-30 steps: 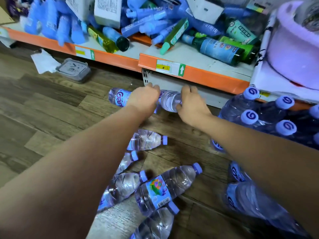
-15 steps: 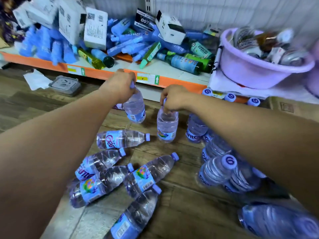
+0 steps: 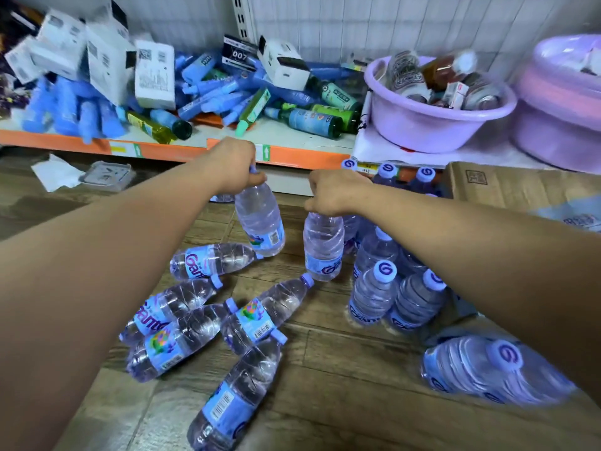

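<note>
My left hand (image 3: 234,166) grips the neck of a clear water bottle (image 3: 260,219) with a blue label, which hangs tilted above the wooden floor. A second water bottle (image 3: 323,247) hangs upright from my right hand (image 3: 335,195), which holds it by the top, its base close to the floor. Several more of these bottles (image 3: 208,260) lie on their sides on the floor below my left arm. To the right, several bottles (image 3: 374,294) stand upright in a group with blue caps showing.
A low orange-edged shelf (image 3: 292,156) runs across the back, piled with blue tubes, white boxes (image 3: 154,74) and green bottles. Two purple basins (image 3: 432,120) sit on its right end. A cardboard box (image 3: 520,185) lies right; a small grey tray (image 3: 107,174) and paper lie left.
Both hands have lifted their bottles from lying by the shelf base to hanging upright, and drawn them back toward me. The view has tilted up, showing more of the shelf.
</note>
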A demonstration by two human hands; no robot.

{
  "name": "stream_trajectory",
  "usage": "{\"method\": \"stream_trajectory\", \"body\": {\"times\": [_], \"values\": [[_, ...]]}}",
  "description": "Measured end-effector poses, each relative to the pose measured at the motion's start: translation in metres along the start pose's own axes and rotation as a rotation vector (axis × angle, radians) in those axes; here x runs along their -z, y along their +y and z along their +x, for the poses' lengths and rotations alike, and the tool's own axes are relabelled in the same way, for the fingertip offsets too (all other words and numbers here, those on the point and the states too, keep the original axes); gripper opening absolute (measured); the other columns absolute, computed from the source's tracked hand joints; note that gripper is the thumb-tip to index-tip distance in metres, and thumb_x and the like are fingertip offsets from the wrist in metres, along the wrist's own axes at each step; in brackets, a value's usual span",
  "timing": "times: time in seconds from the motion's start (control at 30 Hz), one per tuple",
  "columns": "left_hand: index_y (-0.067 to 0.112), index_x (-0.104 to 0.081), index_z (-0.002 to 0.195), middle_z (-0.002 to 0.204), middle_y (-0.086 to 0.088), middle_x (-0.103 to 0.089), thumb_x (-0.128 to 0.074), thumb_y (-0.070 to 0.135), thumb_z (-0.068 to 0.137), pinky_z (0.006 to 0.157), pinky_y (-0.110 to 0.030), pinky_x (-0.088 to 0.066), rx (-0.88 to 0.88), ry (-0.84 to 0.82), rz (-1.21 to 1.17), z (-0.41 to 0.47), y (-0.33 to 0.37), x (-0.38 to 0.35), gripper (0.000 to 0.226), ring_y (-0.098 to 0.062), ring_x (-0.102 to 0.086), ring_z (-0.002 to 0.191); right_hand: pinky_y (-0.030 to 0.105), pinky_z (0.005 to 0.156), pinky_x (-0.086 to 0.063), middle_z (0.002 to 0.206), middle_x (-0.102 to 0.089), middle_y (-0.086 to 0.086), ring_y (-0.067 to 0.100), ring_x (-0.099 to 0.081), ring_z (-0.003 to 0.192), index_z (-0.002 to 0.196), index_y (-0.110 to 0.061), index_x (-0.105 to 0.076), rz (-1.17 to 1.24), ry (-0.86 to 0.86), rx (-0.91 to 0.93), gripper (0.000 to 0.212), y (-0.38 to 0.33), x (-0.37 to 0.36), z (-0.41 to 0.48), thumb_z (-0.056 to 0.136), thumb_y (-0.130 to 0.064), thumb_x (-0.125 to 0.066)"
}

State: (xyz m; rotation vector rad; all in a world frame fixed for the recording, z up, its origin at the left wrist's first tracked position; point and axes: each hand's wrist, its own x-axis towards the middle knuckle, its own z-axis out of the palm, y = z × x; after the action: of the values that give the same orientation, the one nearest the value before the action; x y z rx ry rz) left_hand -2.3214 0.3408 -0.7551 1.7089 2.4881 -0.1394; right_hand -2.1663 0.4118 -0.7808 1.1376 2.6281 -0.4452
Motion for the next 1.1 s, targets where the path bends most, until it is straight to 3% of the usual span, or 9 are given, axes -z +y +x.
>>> {"method": "stream_trajectory", "body": {"times": [0.07, 0.17, 0.27, 0.33, 0.47, 0.6, 0.8, 0.97, 1.1], "values": [[0.009, -0.065, 0.097, 0.096, -0.012, -0.063, -0.059, 0.027, 0.089, 0.076, -0.031, -0.041, -0.042, 0.011, -0.146, 0.001, 0.004, -0.009, 0.02, -0.021, -0.047, 0.085, 0.034, 0.083, -0.043, 0.131, -0.055, 0.006, 0.03, -0.053, 0.117, 0.124, -0.018, -0.051, 0.0, -0.042, 0.007, 0.034, 0.007, -0.002, -0.002, 0.095, -0.034, -0.044], [0.013, -0.071, 0.094, 0.098, -0.008, -0.066, -0.063, 0.028, 0.087, 0.073, -0.025, -0.038, -0.089, -0.016, -0.278, 0.001, 0.015, -0.013, 0.018, -0.018, -0.051, 0.086, 0.034, 0.09, -0.044, 0.135, -0.053, 0.009, 0.029, -0.053, 0.115, 0.131, -0.012, -0.049, -0.001, -0.1, 0.042, 0.038, 0.014, -0.004, -0.003, 0.1, -0.031, -0.038], [0.017, -0.068, 0.084, 0.088, -0.003, -0.061, -0.075, 0.032, 0.076, 0.06, -0.023, -0.036, -0.103, -0.071, -0.319, -0.001, 0.029, -0.011, 0.019, -0.017, -0.051, 0.083, 0.028, 0.059, -0.038, 0.116, -0.056, 0.013, 0.024, -0.05, 0.076, 0.13, -0.008, -0.047, 0.059, -0.111, 0.028, 0.041, 0.02, -0.007, -0.003, 0.1, -0.034, -0.041], [0.019, -0.065, 0.087, 0.089, 0.0, -0.057, -0.08, 0.029, 0.07, 0.061, -0.024, -0.034, -0.136, -0.105, -0.23, -0.003, 0.038, -0.011, 0.025, -0.016, -0.05, 0.084, 0.025, 0.05, -0.031, 0.094, -0.053, 0.011, 0.02, -0.043, 0.058, 0.123, -0.007, -0.049, 0.103, -0.126, -0.013, 0.041, 0.022, -0.01, -0.001, 0.098, -0.039, -0.045], [0.013, -0.063, 0.106, 0.101, -0.003, -0.056, -0.075, 0.011, 0.071, 0.072, -0.024, -0.037, -0.169, -0.143, -0.139, -0.004, 0.048, -0.013, 0.037, -0.017, -0.048, 0.088, 0.026, 0.054, -0.043, 0.088, -0.063, 0.011, 0.024, -0.056, 0.074, 0.119, -0.001, -0.056, 0.197, -0.208, -0.077, 0.044, 0.022, -0.017, 0.003, 0.084, -0.024, -0.069], [0.011, -0.062, 0.109, 0.112, -0.009, -0.06, -0.07, 0.006, 0.074, 0.07, -0.024, -0.035, -0.215, -0.139, -0.124, -0.004, 0.051, -0.015, 0.036, -0.018, -0.045, 0.088, 0.026, 0.057, -0.048, 0.067, -0.061, 0.004, 0.024, -0.059, 0.063, 0.119, -0.007, -0.052, 0.192, -0.173, -0.097, 0.041, 0.027, -0.025, 0.007, 0.082, -0.015, -0.067], [0.012, -0.062, 0.103, 0.094, -0.009, -0.061, -0.073, 0.012, 0.074, 0.056, -0.023, -0.039, -0.228, -0.149, -0.184, -0.006, 0.047, -0.014, 0.031, -0.018, -0.053, 0.067, 0.023, 0.053, -0.045, 0.071, -0.063, 0.006, 0.025, -0.064, 0.074, 0.102, -0.01, -0.053, 0.084, -0.101, -0.091, 0.023, 0.032, -0.041, 0.014, 0.084, -0.021, -0.063], [0.015, -0.058, 0.091, 0.07, 0.0, -0.055, -0.074, 0.013, 0.074, 0.057, -0.026, -0.05, -0.244, -0.168, -0.265, -0.009, 0.054, -0.014, 0.023, -0.012, -0.055, 0.048, 0.028, 0.062, -0.051, 0.027, -0.05, -0.001, 0.023, -0.06, 0.058, 0.062, -0.01, -0.048, 0.007, -0.105, -0.086, 0.029, 0.037, -0.046, 0.018, 0.084, -0.022, -0.063], [0.018, -0.05, 0.073, 0.067, -0.003, -0.058, -0.074, 0.013, 0.074, 0.046, -0.025, -0.052, -0.216, -0.198, -0.297, -0.011, 0.064, -0.016, 0.025, -0.018, -0.062, 0.049, 0.033, 0.069, -0.059, 0.064, -0.061, 0.013, 0.024, -0.06, 0.058, 0.085, -0.001, -0.053, 0.227, -0.288, -0.106, 0.022, 0.04, -0.037, 0.015, 0.085, -0.015, -0.069]]}}
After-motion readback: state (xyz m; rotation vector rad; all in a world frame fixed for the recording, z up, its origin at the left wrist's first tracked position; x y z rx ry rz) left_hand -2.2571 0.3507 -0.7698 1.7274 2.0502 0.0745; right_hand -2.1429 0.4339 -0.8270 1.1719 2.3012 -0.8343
